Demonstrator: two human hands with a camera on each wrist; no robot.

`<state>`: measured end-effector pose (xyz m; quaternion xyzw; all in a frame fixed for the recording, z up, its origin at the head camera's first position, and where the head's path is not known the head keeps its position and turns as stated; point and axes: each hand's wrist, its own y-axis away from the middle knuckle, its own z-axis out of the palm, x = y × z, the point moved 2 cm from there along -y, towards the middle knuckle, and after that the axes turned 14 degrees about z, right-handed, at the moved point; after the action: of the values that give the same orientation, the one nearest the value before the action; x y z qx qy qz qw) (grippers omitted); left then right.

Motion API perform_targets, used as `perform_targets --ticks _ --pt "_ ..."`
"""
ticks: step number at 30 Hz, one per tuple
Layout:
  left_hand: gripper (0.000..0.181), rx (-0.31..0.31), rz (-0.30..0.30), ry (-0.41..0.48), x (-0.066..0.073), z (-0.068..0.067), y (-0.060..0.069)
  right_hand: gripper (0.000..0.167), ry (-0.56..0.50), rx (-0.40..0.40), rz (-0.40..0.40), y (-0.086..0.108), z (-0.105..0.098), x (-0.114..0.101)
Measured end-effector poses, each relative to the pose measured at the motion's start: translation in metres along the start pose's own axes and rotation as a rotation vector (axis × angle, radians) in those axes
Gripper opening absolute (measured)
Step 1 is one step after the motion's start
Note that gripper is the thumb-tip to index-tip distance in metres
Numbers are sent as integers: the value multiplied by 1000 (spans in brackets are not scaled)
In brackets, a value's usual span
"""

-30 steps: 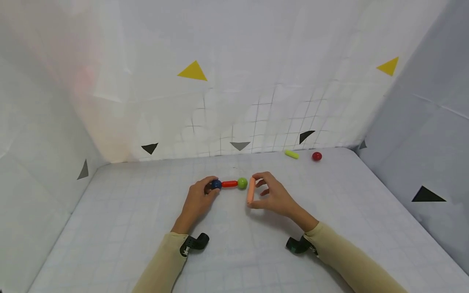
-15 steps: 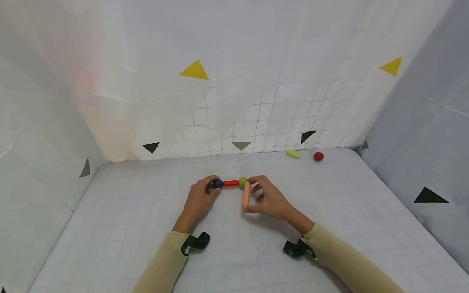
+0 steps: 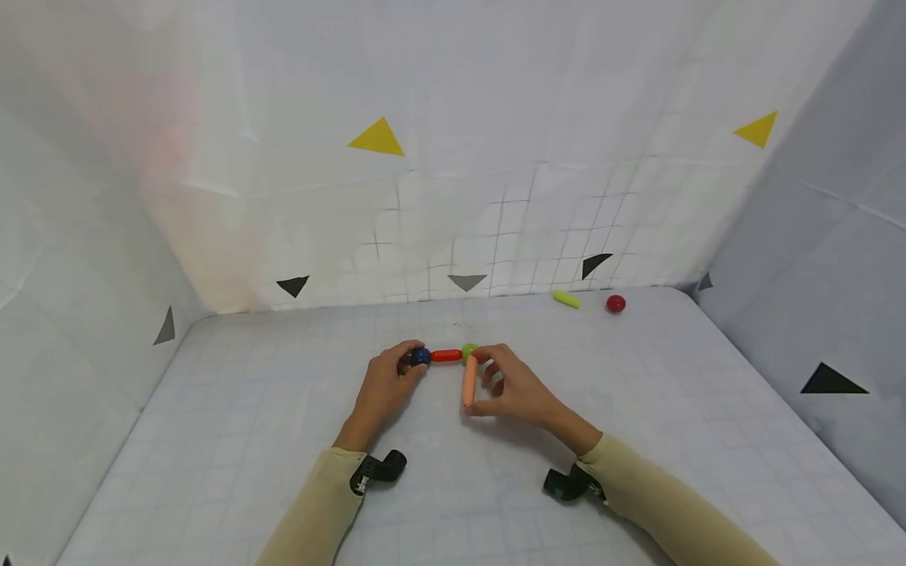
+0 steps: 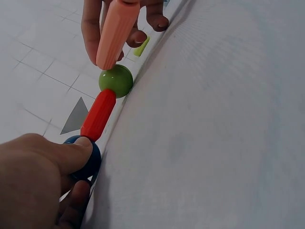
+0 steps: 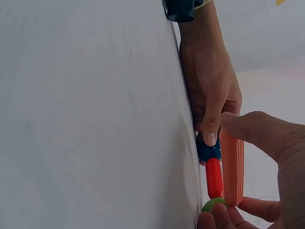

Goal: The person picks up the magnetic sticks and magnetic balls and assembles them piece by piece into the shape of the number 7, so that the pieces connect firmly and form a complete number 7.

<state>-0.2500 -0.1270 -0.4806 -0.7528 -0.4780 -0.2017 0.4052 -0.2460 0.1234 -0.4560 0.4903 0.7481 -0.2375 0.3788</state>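
My left hand [image 3: 384, 387] pinches a dark blue ball [image 3: 422, 356] between thumb and fingers. A short red ribbed rod [image 3: 446, 355] runs from that ball to a green ball [image 4: 116, 82], forming a straight row on the table. Between the thumb and index finger of my right hand [image 3: 520, 393] is an orange ribbed rod [image 3: 469, 383], gripped by its two ends. It lies crosswise to the red rod. In the left wrist view its far end is close to the green ball; whether they touch, I cannot tell. Right fingers partly cover the green ball in the head view.
Toward the back right lie a yellow-green rod [image 3: 566, 299] and a red ball [image 3: 616, 303]. White sheet walls with a printed grid and coloured triangles enclose the table [image 3: 283, 409] at the back and sides.
My right hand has moved left and slightly nearer with the orange rod, from beside the green ball to just in front of it. The left hand keeps its hold on the blue ball.
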Motion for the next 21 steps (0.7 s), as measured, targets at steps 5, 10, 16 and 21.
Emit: perform_targets --ticks 5,10,16,21 --pt "38 2 6 -5 1 1 1 86 18 -7 10 0 2 3" --pt "39 -2 -12 -14 1 1 0 84 32 -16 15 -1 3 4" --pt "39 -3 -15 -14 2 1 0 81 41 -26 8 -2 4 5" --pt "39 -5 -22 -6 2 0 0 83 49 -22 5 -2 5 7"
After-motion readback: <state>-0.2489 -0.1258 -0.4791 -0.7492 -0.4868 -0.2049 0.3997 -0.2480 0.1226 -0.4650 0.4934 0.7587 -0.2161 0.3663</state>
